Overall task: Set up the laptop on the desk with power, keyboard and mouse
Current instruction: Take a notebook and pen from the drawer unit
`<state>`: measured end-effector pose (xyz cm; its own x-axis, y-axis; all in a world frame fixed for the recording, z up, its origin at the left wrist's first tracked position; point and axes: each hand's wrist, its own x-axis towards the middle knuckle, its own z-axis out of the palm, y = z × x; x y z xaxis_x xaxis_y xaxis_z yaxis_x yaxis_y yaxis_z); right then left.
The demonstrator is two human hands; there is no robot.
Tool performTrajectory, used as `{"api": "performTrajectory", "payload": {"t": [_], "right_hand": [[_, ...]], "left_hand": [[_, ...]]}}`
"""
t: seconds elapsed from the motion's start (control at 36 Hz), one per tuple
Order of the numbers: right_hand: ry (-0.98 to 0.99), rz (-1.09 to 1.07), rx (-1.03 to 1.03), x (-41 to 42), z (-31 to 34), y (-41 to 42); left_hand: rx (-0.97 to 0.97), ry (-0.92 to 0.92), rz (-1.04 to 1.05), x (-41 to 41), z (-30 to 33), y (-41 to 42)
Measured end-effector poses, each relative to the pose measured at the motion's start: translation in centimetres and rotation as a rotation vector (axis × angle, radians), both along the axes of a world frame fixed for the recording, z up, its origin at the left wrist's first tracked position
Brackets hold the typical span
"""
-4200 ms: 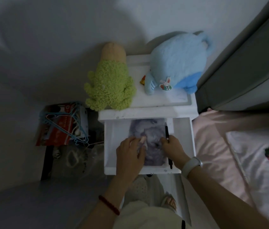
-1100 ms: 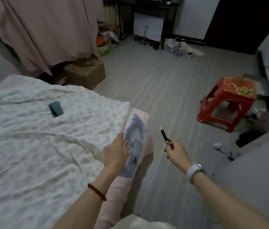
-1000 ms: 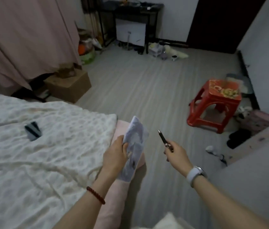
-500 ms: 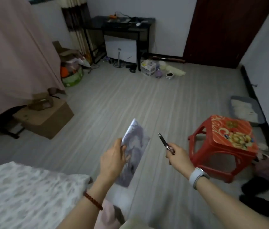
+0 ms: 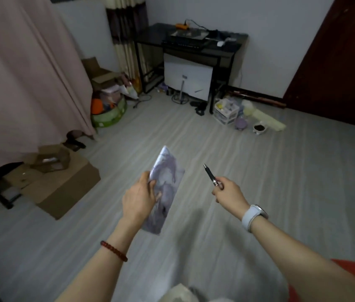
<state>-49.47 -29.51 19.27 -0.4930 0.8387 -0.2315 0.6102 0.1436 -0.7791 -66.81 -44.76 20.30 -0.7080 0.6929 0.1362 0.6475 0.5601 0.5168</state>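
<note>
My left hand (image 5: 138,200) grips a printed sheet (image 5: 163,190); my right hand (image 5: 229,190) pinches a pen (image 5: 210,176). The laptop (image 5: 188,35) lies shut on the worktop (image 5: 233,47) across the floor (image 5: 259,171).

Grey plank floor (image 5: 248,162), pink curtain (image 5: 24,68), dark door (image 5: 342,62).

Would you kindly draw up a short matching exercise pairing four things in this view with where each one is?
Things:
1. pen
2. printed booklet
3. cardboard box
4. keyboard

Places:
A. on the black desk
B. in the left hand
C. on the floor beside the pink curtain
D. in the right hand

Pairs: 1-D, 2-B, 3-C, 4-A
</note>
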Motion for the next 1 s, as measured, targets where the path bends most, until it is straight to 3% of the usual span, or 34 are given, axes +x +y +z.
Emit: {"api": "performTrajectory", "payload": {"t": [0.39, 0.69, 1.0], "right_hand": [[0.135, 0.002, -0.103, -28.0, -0.7, 31.5], [0.143, 0.183, -0.159, -53.6, 2.1, 53.7], [0.062, 0.232, 0.002, -79.7, 2.0, 73.7]], "left_hand": [[-0.012, 0.038, 0.104, -26.6, 0.4, 29.7], [0.017, 0.015, 0.295, -49.6, 3.5, 50.6], [0.152, -0.111, 0.266, -75.1, 1.4, 71.3]]}}
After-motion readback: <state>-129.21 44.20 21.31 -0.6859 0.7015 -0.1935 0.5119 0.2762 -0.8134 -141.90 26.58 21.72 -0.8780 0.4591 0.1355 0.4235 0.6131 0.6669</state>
